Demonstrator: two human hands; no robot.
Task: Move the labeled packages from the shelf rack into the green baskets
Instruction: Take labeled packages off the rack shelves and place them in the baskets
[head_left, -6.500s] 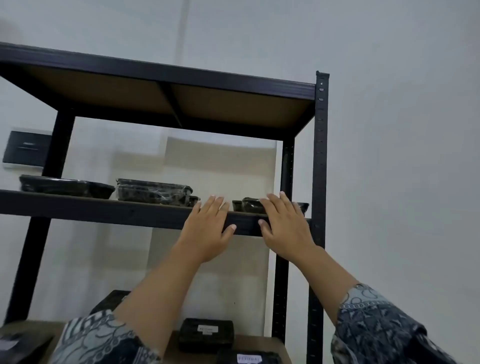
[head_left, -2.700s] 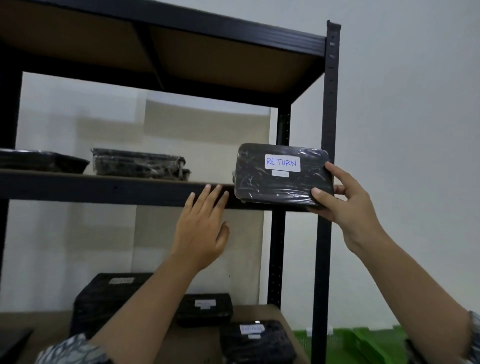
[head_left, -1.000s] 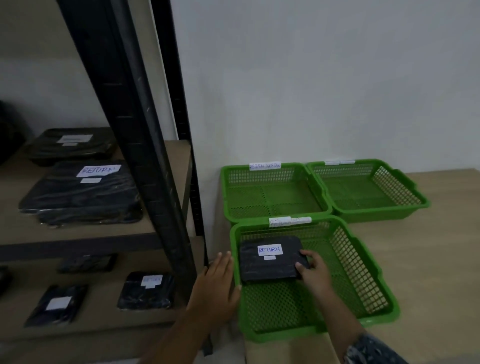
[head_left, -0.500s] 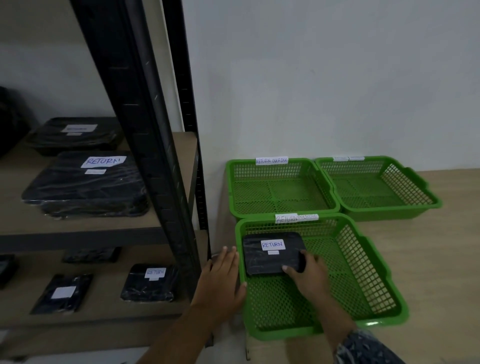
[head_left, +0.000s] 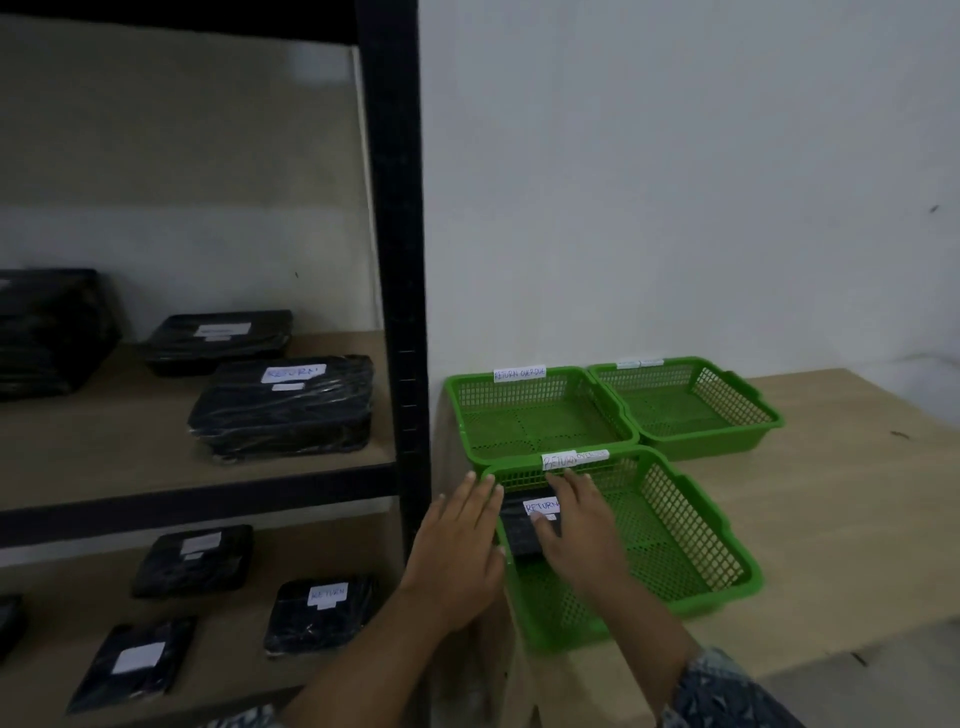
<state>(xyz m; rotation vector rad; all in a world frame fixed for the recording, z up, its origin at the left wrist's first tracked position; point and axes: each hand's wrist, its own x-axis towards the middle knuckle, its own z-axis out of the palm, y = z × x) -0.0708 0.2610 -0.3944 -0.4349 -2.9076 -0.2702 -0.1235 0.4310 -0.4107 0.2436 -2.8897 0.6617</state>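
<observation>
A black wrapped package (head_left: 521, 531) with a white RETURN label lies in the back left corner of the nearest green basket (head_left: 730, 548), whose rim tag also reads RETURN. My right hand (head_left: 576, 530) lies flat over the package's right half with the fingers spread; it does not grip it. Just outside the basket's left rim, my left hand (head_left: 457, 545) hovers open. More labeled black packages sit on the shelf rack: one marked RETURN (head_left: 283, 408), one behind it (head_left: 218, 338), and several on the lower shelf (head_left: 322, 608).
Two more green baskets stand behind the near one by the wall, the back left (head_left: 457, 405) tagged RETURN OVERDUE and the back right (head_left: 771, 418). The rack's black post (head_left: 395, 260) rises just left of the baskets. Light wooden floor stretches to the right.
The package has come to rest on the basket floor. My right hand has let go and flattened over it. My left hand has lifted slightly beside the rim.
</observation>
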